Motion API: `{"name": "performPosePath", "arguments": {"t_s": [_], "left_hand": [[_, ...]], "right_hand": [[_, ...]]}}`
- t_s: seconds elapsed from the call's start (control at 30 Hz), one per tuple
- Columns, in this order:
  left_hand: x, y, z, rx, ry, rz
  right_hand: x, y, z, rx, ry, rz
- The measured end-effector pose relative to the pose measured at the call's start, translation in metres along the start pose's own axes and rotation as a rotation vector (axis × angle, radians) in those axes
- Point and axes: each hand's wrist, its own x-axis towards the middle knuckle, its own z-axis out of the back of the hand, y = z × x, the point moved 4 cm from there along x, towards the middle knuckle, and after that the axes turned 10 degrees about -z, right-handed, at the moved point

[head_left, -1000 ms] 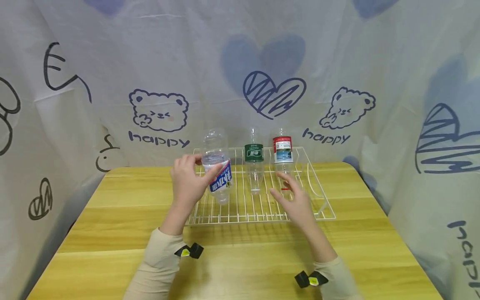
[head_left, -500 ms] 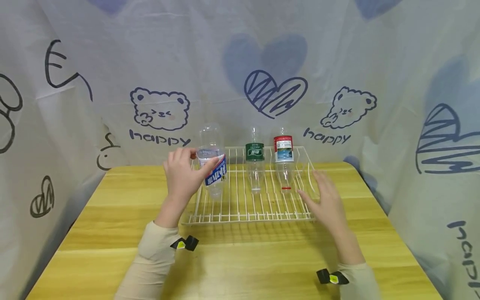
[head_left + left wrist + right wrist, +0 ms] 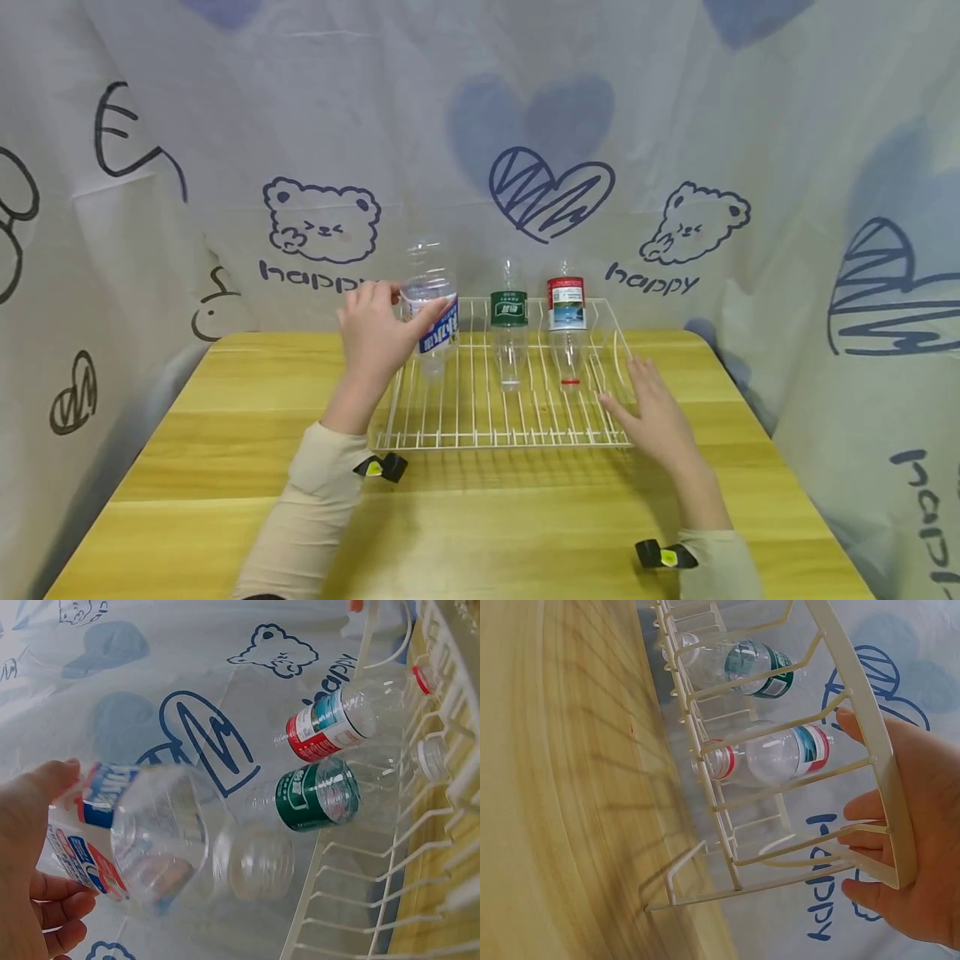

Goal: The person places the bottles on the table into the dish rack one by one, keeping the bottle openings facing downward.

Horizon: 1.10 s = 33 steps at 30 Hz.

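My left hand (image 3: pixel 378 329) grips a clear plastic bottle (image 3: pixel 435 333) with a blue-and-white label, holding it upside down over the left part of the white wire rack (image 3: pixel 480 446). In the left wrist view its open-looking neck (image 3: pixel 262 864) points toward the rack wires. My right hand (image 3: pixel 660 417) holds the rack's right side, thumb inside and fingers along the outer edge. Two more clear bottles stand neck down in the rack: a green-labelled bottle (image 3: pixel 510 308) with a white cap, and right of it a red-labelled bottle (image 3: pixel 567 304) with a red cap.
The rack stands on a yellow wood-grain table (image 3: pixel 495 517), toward its back edge. A pale curtain (image 3: pixel 435 125) printed with bears and hearts hangs behind and on both sides. Black straps (image 3: pixel 381 468) sit at both wrists.
My right hand has moved right, from near the red-labelled bottle to the rack's right side. My left hand with its bottle went left, then back slightly right and farther away.
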Motion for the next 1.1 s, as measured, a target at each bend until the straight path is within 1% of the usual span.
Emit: {"name": "performPosePath", "arguments": {"t_s": [0.13, 0.27, 0.4, 0.57, 0.8, 1.0, 1.1], "left_hand": [[0.009, -0.003, -0.009, 0.015, 0.055, 0.046], [0.017, -0.005, -0.019, 0.036, 0.083, 0.082], [0.023, -0.002, -0.030, 0.055, 0.104, 0.111], [0.028, 0.006, -0.043, 0.071, 0.121, 0.141], [0.033, 0.019, -0.061, 0.092, 0.187, 0.185], [0.032, 0.031, -0.069, 0.089, 0.216, 0.226], [0.030, 0.037, -0.073, 0.103, 0.235, 0.241]], "right_hand": [[-0.001, -0.001, -0.004, 0.000, 0.022, -0.013], [-0.001, -0.003, -0.005, 0.000, 0.040, -0.020], [-0.001, -0.005, -0.007, -0.011, 0.053, -0.029], [0.000, -0.006, -0.008, -0.028, 0.052, -0.032], [0.001, -0.006, -0.009, -0.021, 0.056, -0.036], [0.001, -0.006, -0.009, -0.024, 0.051, -0.039], [0.001, -0.006, -0.010, -0.021, 0.050, -0.040]]}}
